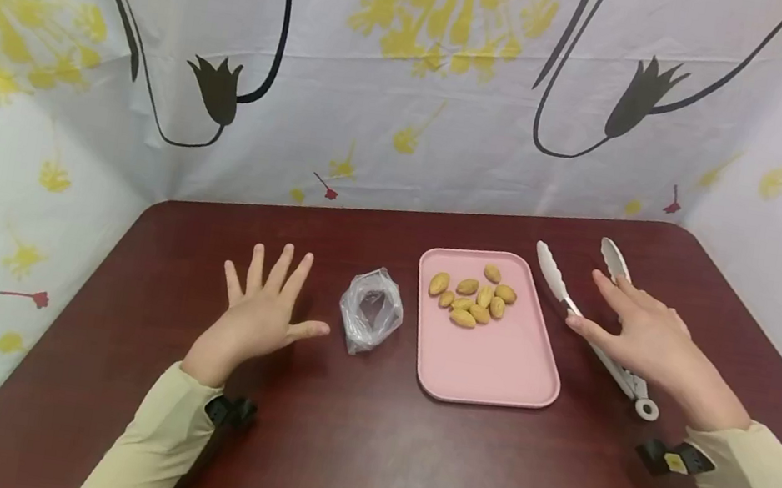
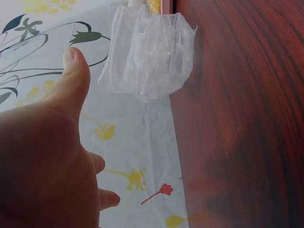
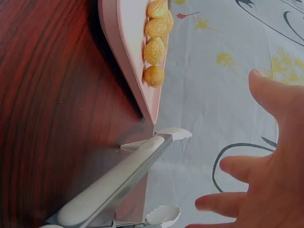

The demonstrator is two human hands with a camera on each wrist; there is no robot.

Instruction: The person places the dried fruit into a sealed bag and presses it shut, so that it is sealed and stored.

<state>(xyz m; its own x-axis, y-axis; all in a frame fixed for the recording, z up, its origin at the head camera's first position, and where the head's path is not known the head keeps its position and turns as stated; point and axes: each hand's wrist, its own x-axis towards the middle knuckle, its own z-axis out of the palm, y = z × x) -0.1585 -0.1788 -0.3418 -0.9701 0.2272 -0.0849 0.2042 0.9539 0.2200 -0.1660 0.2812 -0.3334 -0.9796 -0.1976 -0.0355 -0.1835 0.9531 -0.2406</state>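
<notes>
My left hand (image 1: 254, 320) is held with fingers spread, to the left of a clear plastic bag (image 1: 370, 311) standing with its mouth opened upward. In the left wrist view the thumb points toward the bag (image 2: 152, 57), with a gap between. Over a pair of white and metal tongs (image 1: 615, 370), my right hand (image 1: 650, 338) has its fingers extended and holds nothing. The tongs lie with their arms apart and a ring at the near end; the hand hides part of one arm. In the right wrist view the tongs (image 3: 114, 183) lie beside the extended fingers.
A pink tray (image 1: 486, 368) sits between the bag and the tongs. Several oval, wrinkled, yellow-brown nut-like pieces (image 1: 479, 314) are in its far half. The dark red wooden table (image 1: 359, 458) is bordered by a flower-printed cloth (image 1: 396, 110) at the back and sides.
</notes>
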